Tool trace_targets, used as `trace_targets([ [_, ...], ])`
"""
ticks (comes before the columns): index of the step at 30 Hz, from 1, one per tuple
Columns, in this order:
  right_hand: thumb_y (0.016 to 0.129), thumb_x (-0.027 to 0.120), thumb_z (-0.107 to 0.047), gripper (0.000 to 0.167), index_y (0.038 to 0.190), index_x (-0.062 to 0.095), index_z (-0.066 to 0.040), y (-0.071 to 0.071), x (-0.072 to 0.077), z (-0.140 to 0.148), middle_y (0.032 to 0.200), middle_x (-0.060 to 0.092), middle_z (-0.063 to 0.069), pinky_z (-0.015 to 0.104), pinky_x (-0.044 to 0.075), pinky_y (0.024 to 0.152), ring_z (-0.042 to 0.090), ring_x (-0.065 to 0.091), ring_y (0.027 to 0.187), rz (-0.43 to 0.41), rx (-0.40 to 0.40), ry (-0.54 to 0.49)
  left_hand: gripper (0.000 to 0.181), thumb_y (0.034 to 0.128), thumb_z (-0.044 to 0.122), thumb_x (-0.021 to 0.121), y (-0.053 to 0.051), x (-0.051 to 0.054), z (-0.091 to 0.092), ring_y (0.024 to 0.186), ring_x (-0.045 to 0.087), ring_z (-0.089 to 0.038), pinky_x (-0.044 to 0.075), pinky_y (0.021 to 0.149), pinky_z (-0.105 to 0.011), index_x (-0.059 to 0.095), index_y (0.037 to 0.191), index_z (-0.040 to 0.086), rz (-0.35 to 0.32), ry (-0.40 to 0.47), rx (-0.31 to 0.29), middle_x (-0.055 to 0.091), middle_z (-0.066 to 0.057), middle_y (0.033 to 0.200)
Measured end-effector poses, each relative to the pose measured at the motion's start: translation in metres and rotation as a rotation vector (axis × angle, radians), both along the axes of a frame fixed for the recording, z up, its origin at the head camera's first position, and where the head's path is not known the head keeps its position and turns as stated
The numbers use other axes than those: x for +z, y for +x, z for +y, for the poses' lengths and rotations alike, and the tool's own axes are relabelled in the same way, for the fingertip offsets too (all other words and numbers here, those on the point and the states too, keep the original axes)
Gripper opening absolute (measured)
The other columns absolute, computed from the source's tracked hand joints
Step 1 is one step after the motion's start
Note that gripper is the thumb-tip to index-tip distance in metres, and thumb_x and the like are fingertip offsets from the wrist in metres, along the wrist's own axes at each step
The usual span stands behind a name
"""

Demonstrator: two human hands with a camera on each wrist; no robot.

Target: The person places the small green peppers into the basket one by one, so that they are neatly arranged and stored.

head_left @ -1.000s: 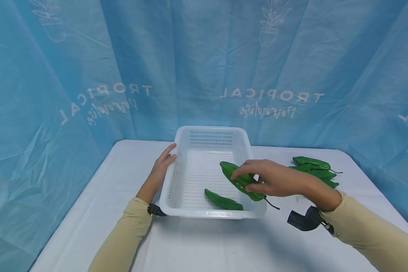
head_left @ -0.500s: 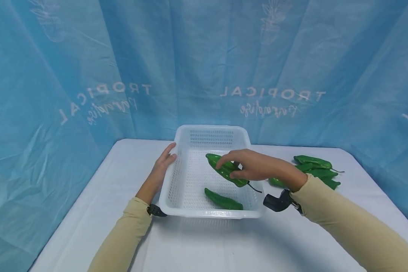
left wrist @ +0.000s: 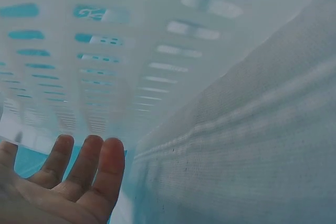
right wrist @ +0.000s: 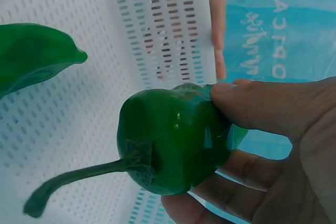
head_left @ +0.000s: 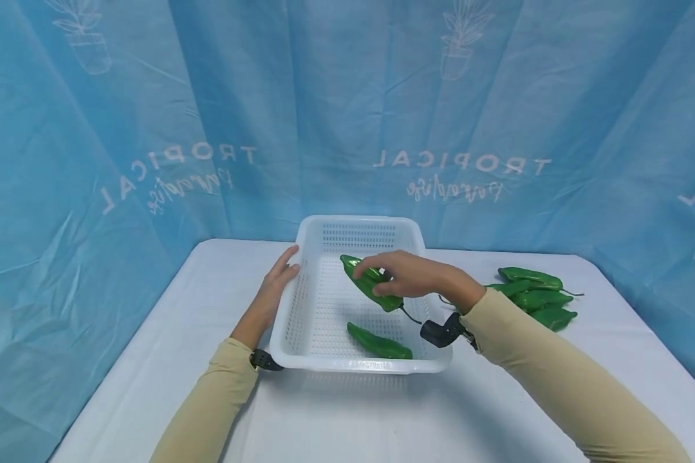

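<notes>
A white perforated basket [head_left: 361, 366] holds one green pepper [head_left: 379, 342] lying near its front wall. Above the basket floor, my right hand [head_left: 408, 273] pinches a second green pepper [head_left: 376, 289] between thumb and fingers, its stem toward the front right. In the right wrist view the thumb lies on top of that gripped pepper [right wrist: 168, 135] and the fingers below it. My left hand [head_left: 275, 286] rests against the basket's left side, fingers extended along the rim; the left wrist view shows its fingers [left wrist: 107, 169] straight beside the slotted wall [left wrist: 131, 51].
Several green peppers [head_left: 538, 299] lie in a pile on the white-covered table [head_left: 324, 418], right of the basket and partly behind my right forearm. A blue printed curtain [head_left: 336, 116] hangs behind and at both sides of the table.
My right hand has moved left over the basket with the pepper in its grip, from above the right wall to over the middle. The left hand has stayed at the basket's side.
</notes>
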State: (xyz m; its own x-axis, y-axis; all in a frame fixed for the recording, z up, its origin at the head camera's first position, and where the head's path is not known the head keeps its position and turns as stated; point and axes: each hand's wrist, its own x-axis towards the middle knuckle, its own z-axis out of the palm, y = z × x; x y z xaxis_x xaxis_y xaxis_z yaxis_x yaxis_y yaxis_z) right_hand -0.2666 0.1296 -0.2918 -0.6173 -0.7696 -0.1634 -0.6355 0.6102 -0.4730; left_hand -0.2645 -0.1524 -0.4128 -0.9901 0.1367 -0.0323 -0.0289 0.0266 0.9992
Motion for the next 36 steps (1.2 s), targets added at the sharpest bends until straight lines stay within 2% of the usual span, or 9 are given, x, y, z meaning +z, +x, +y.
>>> trace_targets([
  [7,0.099,0.059,-0.014,0.038,0.137,0.056,-0.020,-0.010,-0.008,-0.006,0.132,0.061,0.010,0.033,0.052,0.083,0.021,0.059,0.105,-0.017,-0.031,0.036,0.055,0.1044,0.044,0.038,0.002,-0.002,-0.001,0.137,0.049,-0.037,0.053,0.102,-0.052,0.018,0.156,0.043,0.006,0.012,-0.003,0.037,-0.005,0.157],
  [15,0.099,0.059,-0.014,0.040,0.139,0.055,-0.018,-0.018,-0.012,-0.012,0.139,0.058,0.013,0.042,0.055,0.095,0.026,0.059,0.120,0.013,-0.053,0.079,0.056,0.1035,0.047,0.040,0.001,-0.001,0.001,0.136,0.050,-0.039,0.054,0.099,-0.054,0.018,0.155,0.044,0.019,0.003,0.005,0.037,-0.005,0.157],
  [23,0.098,0.061,-0.012,0.041,0.138,0.056,-0.020,-0.023,-0.016,-0.015,0.141,0.057,0.011,0.043,0.055,0.099,0.027,0.057,0.124,0.008,-0.091,0.105,0.056,0.1036,0.047,0.040,0.002,-0.001,0.001,0.135,0.050,-0.039,0.055,0.099,-0.054,0.018,0.155,0.045,0.015,0.003,0.001,0.038,-0.006,0.157],
  [30,0.096,0.061,-0.009,0.042,0.136,0.057,-0.021,-0.025,-0.025,-0.013,0.137,0.059,0.012,0.036,0.059,0.087,0.024,0.060,0.115,-0.025,-0.089,0.130,0.056,0.1038,0.046,0.040,0.000,-0.002,-0.001,0.134,0.051,-0.039,0.056,0.098,-0.051,0.017,0.155,0.045,0.000,0.005,-0.003,0.039,-0.006,0.157],
  [36,0.093,0.060,-0.004,0.043,0.132,0.059,-0.021,-0.029,-0.033,-0.009,0.137,0.058,0.012,0.033,0.056,0.081,0.023,0.057,0.112,-0.072,-0.080,0.149,0.056,0.1042,0.045,0.039,-0.001,-0.001,-0.001,0.134,0.050,-0.039,0.055,0.099,-0.051,0.017,0.155,0.044,0.007,0.009,-0.009,0.039,-0.006,0.156],
])
